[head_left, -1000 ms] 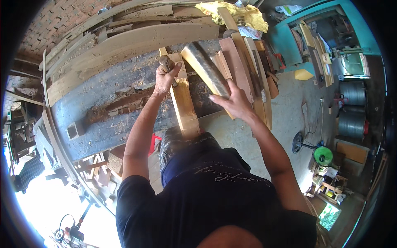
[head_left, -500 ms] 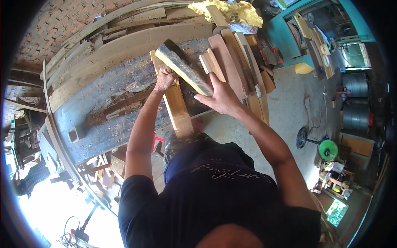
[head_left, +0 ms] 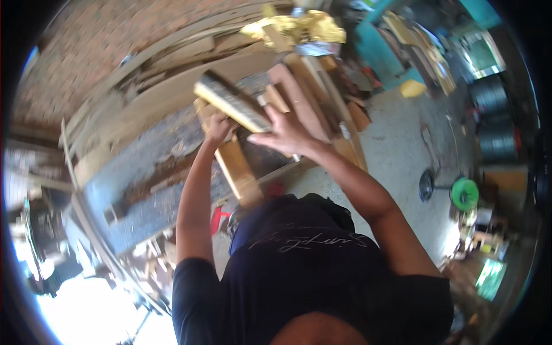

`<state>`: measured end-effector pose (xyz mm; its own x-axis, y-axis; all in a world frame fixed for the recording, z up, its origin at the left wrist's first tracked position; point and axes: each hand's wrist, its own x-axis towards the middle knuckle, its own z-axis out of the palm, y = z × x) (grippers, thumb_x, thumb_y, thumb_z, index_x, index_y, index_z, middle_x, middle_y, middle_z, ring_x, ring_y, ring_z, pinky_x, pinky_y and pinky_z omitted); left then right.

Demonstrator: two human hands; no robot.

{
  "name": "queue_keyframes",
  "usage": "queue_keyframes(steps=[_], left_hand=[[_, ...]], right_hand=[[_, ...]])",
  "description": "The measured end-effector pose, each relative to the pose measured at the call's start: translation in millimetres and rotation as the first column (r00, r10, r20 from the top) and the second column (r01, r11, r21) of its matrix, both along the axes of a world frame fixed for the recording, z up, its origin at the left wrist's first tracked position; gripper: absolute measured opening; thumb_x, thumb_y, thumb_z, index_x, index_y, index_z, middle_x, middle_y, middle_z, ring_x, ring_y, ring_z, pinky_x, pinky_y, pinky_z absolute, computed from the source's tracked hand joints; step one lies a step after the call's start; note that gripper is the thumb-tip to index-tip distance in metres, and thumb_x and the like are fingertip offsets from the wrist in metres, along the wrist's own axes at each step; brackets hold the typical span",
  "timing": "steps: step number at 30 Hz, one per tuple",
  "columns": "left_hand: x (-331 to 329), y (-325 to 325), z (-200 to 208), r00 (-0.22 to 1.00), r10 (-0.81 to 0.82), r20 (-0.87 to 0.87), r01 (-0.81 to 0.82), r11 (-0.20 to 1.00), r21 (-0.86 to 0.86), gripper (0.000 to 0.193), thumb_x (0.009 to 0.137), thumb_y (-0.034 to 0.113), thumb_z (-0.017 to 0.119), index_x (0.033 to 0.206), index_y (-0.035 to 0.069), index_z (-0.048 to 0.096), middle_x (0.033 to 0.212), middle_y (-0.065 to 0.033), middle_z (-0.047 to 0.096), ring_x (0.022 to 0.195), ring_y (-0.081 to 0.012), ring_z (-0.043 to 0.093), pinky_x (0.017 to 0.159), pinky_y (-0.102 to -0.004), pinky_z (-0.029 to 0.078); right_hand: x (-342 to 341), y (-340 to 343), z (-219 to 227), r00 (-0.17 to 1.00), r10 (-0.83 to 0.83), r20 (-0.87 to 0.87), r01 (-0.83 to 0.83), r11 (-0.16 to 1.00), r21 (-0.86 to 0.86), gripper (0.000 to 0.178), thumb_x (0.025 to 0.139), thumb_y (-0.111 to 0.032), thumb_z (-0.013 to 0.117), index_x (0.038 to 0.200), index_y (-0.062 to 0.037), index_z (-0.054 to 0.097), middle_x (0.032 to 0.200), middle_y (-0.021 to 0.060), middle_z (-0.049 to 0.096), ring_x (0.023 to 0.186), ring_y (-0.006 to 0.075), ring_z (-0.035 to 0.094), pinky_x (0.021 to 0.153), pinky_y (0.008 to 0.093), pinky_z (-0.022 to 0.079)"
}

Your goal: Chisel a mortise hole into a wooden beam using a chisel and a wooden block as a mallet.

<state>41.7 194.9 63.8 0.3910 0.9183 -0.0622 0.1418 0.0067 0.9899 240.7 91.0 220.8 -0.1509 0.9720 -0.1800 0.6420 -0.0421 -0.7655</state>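
Observation:
My right hand [head_left: 286, 131] is closed around the near end of a thick wooden block [head_left: 230, 99], thumb below and fingers above. The block has a dark, rough top and a pale yellow side. It slants up to the left, across and above my left hand [head_left: 218, 126]. That hand is a fist over a light wooden board [head_left: 237, 172]; what it grips is hidden. The board lies on the dark workbench [head_left: 172, 146], and its near end sticks out past the bench edge toward my body.
Wood shavings and long planks [head_left: 167, 80] lie along the bench's far side. To the right are a reddish board [head_left: 290, 92] and other stacked timber. A yellow sack [head_left: 299, 27] lies at the back. A green fan [head_left: 464, 194] stands on the floor at right.
The whole view has swung and blurred, so the bench sits further left and lower. The block slants at a flatter angle than before. Both hands keep their grips.

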Motion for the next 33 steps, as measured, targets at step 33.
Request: queue_keyframes(steps=[33], left_hand=[[17,-3,-12,0.984,-0.009,0.181,0.033,0.991,-0.128,0.006,0.079,0.004,0.061,0.074,0.007,0.064,0.066,0.0021,0.061,0.059,-0.0063,0.054,0.055,-0.0247,0.043]], right_hand=[[-10,3,34,0.965,-0.193,-0.176,0.248,0.889,0.385,0.058,0.077,-0.037,0.075,0.108,0.005,0.048,0.071,0.0214,0.063,0.058,0.0304,0.065,0.051,0.0392,0.053]])
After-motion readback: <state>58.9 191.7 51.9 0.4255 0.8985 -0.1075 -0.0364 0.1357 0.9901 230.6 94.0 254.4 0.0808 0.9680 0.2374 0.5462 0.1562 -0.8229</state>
